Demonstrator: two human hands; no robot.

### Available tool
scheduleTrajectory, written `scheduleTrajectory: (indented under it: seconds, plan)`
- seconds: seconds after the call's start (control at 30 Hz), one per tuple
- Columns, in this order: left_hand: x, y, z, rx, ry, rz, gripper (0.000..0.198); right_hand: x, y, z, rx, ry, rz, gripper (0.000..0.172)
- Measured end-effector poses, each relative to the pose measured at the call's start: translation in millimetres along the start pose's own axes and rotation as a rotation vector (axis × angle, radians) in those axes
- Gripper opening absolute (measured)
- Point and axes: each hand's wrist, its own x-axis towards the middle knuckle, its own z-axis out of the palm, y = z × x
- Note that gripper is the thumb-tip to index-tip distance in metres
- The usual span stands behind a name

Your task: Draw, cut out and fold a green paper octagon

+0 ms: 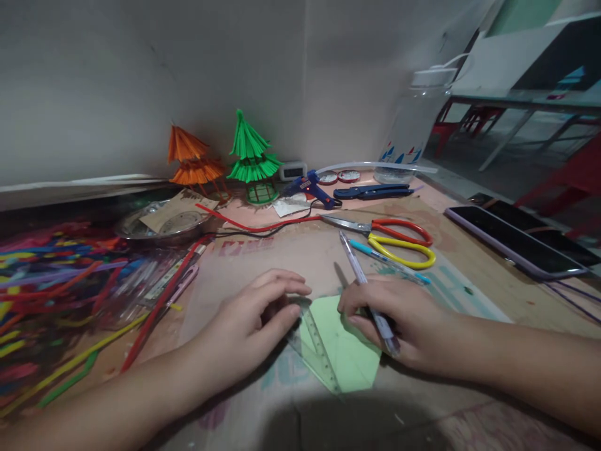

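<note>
Near the front edge of the tabletop (493, 279), the left hand (253, 319) presses, fingers flat, a clear plastic triangle ruler (319, 351) onto a light green paper sheet (350, 357). The right hand (399, 322) grips a slim grey pen (361, 282). If the pressure weakens, the ruler may slip and the line go crooked.

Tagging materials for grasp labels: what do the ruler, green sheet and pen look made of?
The ruler looks like clear glossy plastic: the green sheet shows through it. That sheet seems matte paper or thin card: flat, no shine. The pen in the right hand is probably plastic: pale translucent barrel, slight sheen.
</note>
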Motion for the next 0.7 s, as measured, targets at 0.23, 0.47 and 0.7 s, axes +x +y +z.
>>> scheduleTrajectory:
  seconds: [0.23,0.47,0.7]
  plan:
    - [-9.3,3.3,0.5,0.318,-0.13,0.282,0.049,-4.2,-4.4,-2.3,-0.124,-0.029,-0.142,0.012]
    - [-6.7,2.9,-0.7,0.356,-0.153,0.308,0.042,-2.0,-1.1,-1.8,-0.11,-0.04,-0.159,0.012]
    - [-5.2,2.1,0.9,0.365,-0.172,0.377,0.035,0.4,1.8,-4.4,-0.109,-0.069,-0.141,0.013]
